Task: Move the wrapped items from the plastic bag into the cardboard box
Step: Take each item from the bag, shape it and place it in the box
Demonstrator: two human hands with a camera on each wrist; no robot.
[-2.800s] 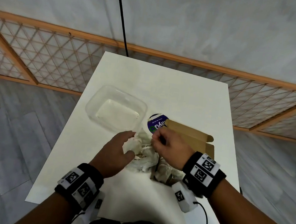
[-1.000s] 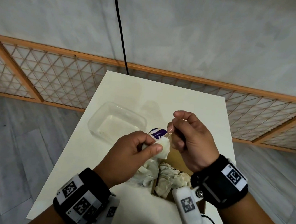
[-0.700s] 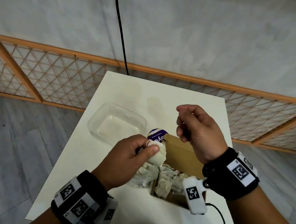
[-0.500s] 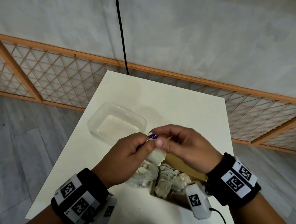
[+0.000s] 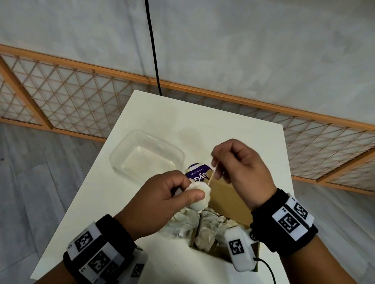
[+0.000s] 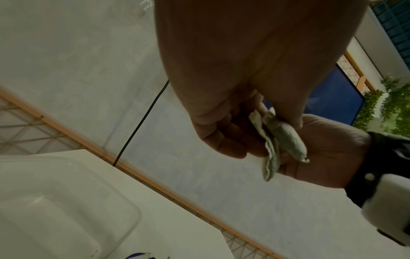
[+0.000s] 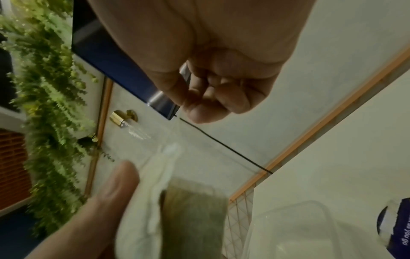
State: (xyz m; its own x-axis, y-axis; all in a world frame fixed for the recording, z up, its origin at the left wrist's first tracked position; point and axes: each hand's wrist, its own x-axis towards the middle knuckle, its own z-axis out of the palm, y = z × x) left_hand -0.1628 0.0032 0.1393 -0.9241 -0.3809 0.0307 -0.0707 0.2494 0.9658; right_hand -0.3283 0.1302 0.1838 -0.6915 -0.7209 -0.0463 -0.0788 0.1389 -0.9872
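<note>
On my table (image 5: 207, 125): container (image 5: 117, 156) toward the left edge, cardboard box (image 5: 229, 195) right of it, plastic bag (image 5: 177, 226) touching the box's left side.

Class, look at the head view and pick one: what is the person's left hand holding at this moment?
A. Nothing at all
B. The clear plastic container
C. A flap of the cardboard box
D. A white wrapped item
D. The left hand grips a white wrapped item above the cardboard box, while the clear plastic container sits untouched on the table, apart from both hands.
</note>
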